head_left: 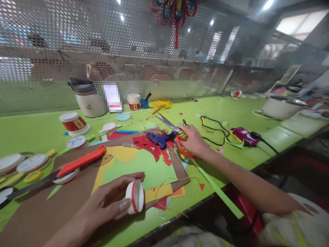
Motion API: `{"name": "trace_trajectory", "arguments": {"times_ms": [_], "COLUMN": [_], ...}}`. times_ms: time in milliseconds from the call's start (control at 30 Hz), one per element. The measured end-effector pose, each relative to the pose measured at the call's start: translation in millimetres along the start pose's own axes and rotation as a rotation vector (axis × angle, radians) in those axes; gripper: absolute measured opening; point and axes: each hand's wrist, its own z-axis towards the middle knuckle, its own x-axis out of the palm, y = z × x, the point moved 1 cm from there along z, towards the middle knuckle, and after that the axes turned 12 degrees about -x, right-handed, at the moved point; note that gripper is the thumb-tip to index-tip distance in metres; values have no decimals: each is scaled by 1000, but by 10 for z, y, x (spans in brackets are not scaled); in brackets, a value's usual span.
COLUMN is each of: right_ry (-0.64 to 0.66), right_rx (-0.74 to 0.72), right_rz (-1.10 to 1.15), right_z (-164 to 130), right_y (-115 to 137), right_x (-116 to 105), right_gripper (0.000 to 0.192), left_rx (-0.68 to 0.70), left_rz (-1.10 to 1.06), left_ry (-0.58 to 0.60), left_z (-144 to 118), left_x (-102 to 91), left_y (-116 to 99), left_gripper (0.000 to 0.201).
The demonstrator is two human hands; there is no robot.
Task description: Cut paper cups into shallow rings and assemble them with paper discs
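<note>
Before us a perforated metal screen [123, 61] spans the far side, and below it our green table [244, 116] reaches off to the right. On the table we have a brown sheet [74, 195], with a light green paper [151, 164] on top of it and yellow paper showing around that. A white jug with a dark top [89, 99] stands back by the screen. Our right hand [194, 140] holds the scissors [168, 122] at their orange handles, its fingers curled in; which of them go through the loops we cannot tell. The blades stand slightly apart, pointing away and to the left, near the blue glue gun [159, 139], which lies over a red paper with cut-outs [154, 154]. Our left hand [108, 199], near the front edge, pinches a white cap with a red band [135, 197] between thumb and fingers; the cap is tipped on its side, its hollow facing right. An orange-handled tool [82, 160] lies across the brown sheet to the left, over a white lid [67, 177]. Behind it we see a red and white tub [73, 124], upright, and, smallest, a red star [181, 113] beyond the scissors
</note>
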Motion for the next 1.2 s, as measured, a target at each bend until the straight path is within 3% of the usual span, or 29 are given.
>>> {"name": "trace_trajectory", "arguments": {"times_ms": [167, 400, 767, 900, 1100, 1200], "right_ry": [22, -35, 390, 434, 411, 393], "right_rx": [-93, -37, -263, -214, -172, -179], "right_rz": [22, -26, 65, 10, -49, -78], "right_z": [98, 53, -502, -535, -403, -424], "right_y": [110, -281, -740, -790, -639, -597], "right_x": [-5, -228, -738, -715, -485, -465], "right_gripper": [33, 35, 45, 47, 33, 35], "left_rx": [2, -19, -2, -32, -51, -49], "left_rz": [46, 124, 138, 143, 114, 121], "left_ry": [-58, -42, -151, -147, -143, -137], "left_z": [-6, -12, 25, 31, 29, 39], "left_x": [10, 15, 61, 68, 82, 74], "left_y": [4, -9, 32, 15, -6, 2], "left_gripper": [40, 42, 48, 55, 55, 55]}}
